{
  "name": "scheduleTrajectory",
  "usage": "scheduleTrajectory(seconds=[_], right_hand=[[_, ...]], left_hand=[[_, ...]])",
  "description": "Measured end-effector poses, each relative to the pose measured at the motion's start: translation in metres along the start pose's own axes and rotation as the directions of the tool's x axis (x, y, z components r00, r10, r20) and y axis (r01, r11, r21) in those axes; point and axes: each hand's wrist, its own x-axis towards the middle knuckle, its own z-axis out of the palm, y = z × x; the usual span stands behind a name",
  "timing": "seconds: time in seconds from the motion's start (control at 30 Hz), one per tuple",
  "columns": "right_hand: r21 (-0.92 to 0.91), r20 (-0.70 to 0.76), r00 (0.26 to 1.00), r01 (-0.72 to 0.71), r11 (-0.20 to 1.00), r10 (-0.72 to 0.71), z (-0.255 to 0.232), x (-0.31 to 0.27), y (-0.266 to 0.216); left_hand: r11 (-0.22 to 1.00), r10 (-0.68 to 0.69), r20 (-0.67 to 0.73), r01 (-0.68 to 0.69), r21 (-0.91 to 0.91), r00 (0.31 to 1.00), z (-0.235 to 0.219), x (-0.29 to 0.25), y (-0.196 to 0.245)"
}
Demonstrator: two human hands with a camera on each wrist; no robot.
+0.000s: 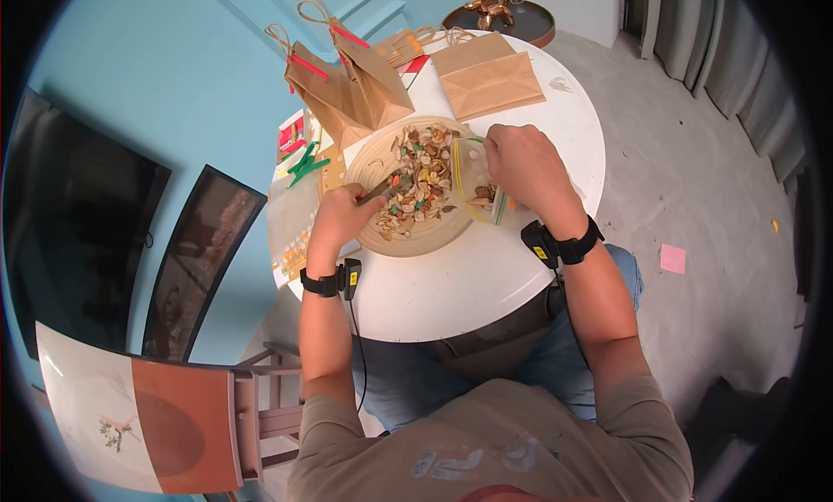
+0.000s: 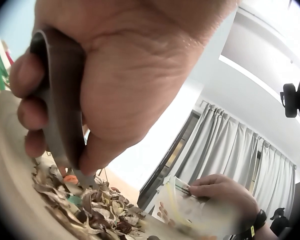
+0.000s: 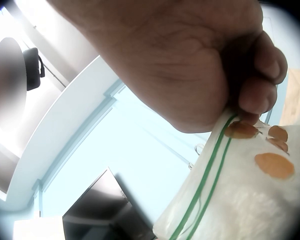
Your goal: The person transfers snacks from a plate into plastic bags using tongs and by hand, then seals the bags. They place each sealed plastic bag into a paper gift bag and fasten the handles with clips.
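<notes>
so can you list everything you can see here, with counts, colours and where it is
table: 1, white, centre
plate: 1, beige, on the table
dried petals: uncounted, mostly beige, on the plate
zip bag: 1, clear, at the plate's right
tongs-like tool: 1, dark, over the petals
standing paper bags: 2, brown, table's far left
flat paper bag: at least 1, brown, table's far side
clip-like thing: 1, green, table's left
balloon-dog figure: 1, copper, beyond the table
screen: 1, black, left wall
curtains: uncounted, grey, far right
paper square: 1, pink, on the floor
wrist straps: 2, black, both wrists
shirt: 1, brownish, at the bottom
left hand: 1, bare, holding the tool
right hand: 1, bare, holding the zip bag
</notes>
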Motion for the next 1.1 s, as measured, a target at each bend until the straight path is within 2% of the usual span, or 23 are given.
scheduleTrajectory(seconds=[0.17,0.5,0.6,0.67,0.8,0.87,0.9,0.97,1.1], right_hand=[[-0.013,0.017,1.000,0.009,1.000,-0.008,0.004,0.002,0.001],[-0.025,0.010,1.000,0.009,1.000,-0.009,0.006,0.001,0.000],[-0.025,0.008,1.000,0.018,1.000,-0.017,0.007,0.001,0.000],[-0.020,0.004,1.000,0.022,1.000,-0.022,0.007,0.001,-0.001],[-0.015,0.021,1.000,0.014,1.000,-0.014,0.006,0.001,-0.002],[-0.019,0.030,0.999,0.013,1.000,-0.012,0.006,0.001,-0.003],[-0.022,0.021,1.000,0.008,1.000,-0.008,0.005,0.001,-0.003],[-0.025,0.015,1.000,0.006,1.000,-0.006,0.005,0.000,-0.002],[-0.003,-0.010,1.000,-0.004,1.000,0.004,0.003,0.002,0.001]], left_hand=[[0.999,0.033,-0.047,-0.032,0.023,0.998,0.010,-0.003,-0.002],[1.000,0.016,-0.107,-0.018,-0.023,0.994,0.003,-0.012,0.001],[0.996,-0.046,-0.086,0.038,-0.082,0.995,-0.006,-0.014,-0.002],[0.991,-0.034,-0.139,0.015,-0.135,0.990,-0.016,-0.018,0.005],[0.988,-0.022,-0.132,0.002,-0.152,0.991,-0.034,-0.027,0.033],[0.971,0.130,-0.145,-0.156,-0.183,0.981,-0.033,-0.031,0.051],[0.970,0.129,-0.145,-0.155,-0.185,0.981,-0.031,-0.034,0.065],[0.955,0.255,-0.139,-0.272,-0.118,0.957,-0.027,-0.041,0.094],[0.970,0.221,-0.080,-0.227,-0.084,0.972,-0.025,-0.048,0.103]])
